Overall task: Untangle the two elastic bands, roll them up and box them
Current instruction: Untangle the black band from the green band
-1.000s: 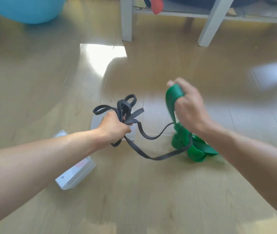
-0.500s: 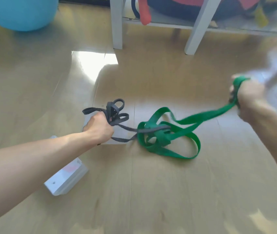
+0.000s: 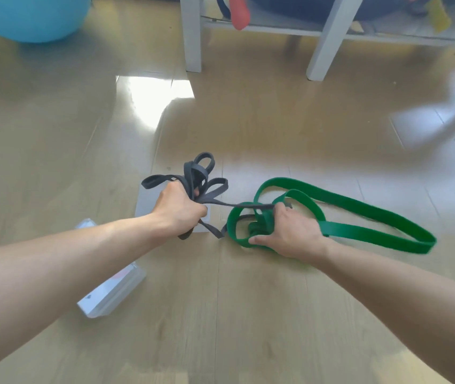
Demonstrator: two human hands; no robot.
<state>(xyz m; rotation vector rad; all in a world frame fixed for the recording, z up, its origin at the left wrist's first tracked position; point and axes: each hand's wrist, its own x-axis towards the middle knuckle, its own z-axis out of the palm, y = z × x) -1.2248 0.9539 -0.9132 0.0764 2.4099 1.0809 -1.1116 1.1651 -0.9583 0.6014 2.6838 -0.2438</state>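
Your left hand (image 3: 183, 210) grips a bunch of grey band (image 3: 202, 180) loops, fingers curled round them, held just above the floor (image 3: 248, 314). One grey strand runs taut to the right and passes through the knot of the green band (image 3: 359, 214), where your right hand (image 3: 290, 231) rests. That hand lies over the green coils with fingers curled into them and the thumb along the near edge; it appears to grip the green, but whether it also pinches the grey strand cannot be told. The rest of the green band trails out in a long loop on the floor to the right.

The bands are not yet separated. To free them well:

- Ease the tension in the grey strand; a taut line tightens the crossing.
- Hold the green coils steady on the floor with the right hand and open the loop the grey passes through.
- Draw the grey out through that loop, not across it.
- Keep the grey bunch together so no new loops catch.

The box (image 3: 109, 289) lies near your left forearm, and a flat white piece (image 3: 148, 200) lies under the left hand.
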